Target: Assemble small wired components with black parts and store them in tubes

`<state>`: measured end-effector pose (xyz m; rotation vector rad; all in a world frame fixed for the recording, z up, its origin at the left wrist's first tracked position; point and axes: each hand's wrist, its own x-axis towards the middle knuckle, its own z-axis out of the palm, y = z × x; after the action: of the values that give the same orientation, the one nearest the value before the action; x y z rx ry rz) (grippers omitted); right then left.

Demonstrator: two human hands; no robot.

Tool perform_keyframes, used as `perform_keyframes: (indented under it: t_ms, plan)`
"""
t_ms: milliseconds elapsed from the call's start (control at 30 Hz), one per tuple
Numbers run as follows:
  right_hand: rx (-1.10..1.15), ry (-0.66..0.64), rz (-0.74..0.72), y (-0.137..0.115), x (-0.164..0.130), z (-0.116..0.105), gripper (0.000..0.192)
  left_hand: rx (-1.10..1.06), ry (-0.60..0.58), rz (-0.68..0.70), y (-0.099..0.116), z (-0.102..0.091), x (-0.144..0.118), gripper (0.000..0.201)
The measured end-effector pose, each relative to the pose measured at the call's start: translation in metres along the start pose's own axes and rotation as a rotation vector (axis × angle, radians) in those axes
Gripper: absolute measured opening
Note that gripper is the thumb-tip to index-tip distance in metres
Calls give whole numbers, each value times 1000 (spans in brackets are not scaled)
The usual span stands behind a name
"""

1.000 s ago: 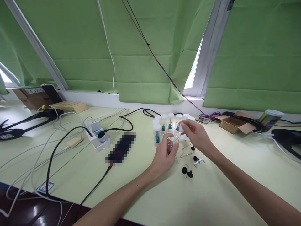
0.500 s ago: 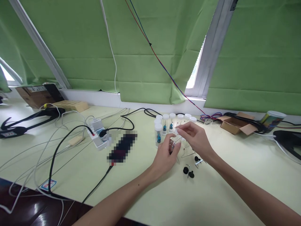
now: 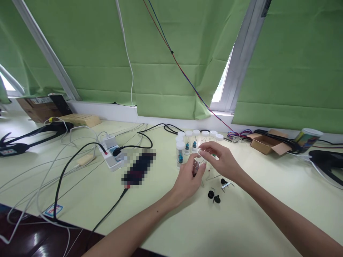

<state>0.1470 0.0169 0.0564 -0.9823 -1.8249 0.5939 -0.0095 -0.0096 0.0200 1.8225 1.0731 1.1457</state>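
My left hand (image 3: 186, 180) is closed around a clear vial (image 3: 196, 166) with something shiny in it, mostly hidden by the fingers. At the vial's upper end, the fingertips of my right hand (image 3: 222, 159) pinch what looks like a small white cap (image 3: 198, 152). Behind both hands stand several clear vials (image 3: 180, 155) with white lids, some holding blue-green parts on thin pins. Below my right hand lie a bent metal wire (image 3: 213, 177), small black round knobs (image 3: 211, 194) and a little metal piece (image 3: 227, 185).
To the left lie a blurred-out dark device (image 3: 139, 167) on a black cable, a white power strip (image 3: 111, 159) and tangled cables. An opened cardboard box (image 3: 268, 142) and a printed can (image 3: 308, 139) stand at the right. Green blinds (image 3: 166, 82) hang behind the table.
My right hand has shifted slightly left, its fingertips now lower and nearer the left hand's fingers. The left hand keeps its grip almost unmoved.
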Motion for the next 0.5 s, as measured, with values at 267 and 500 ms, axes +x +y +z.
perform_keyframes:
  t_ms: [267,500]
  plan:
    - [-126,-155,-68,-5,5,-15,28,65,3,36,-2,0,0,34]
    - [-179,-287,-34,-15,8,-32,21,163,-41,48,0,-2,-2,39]
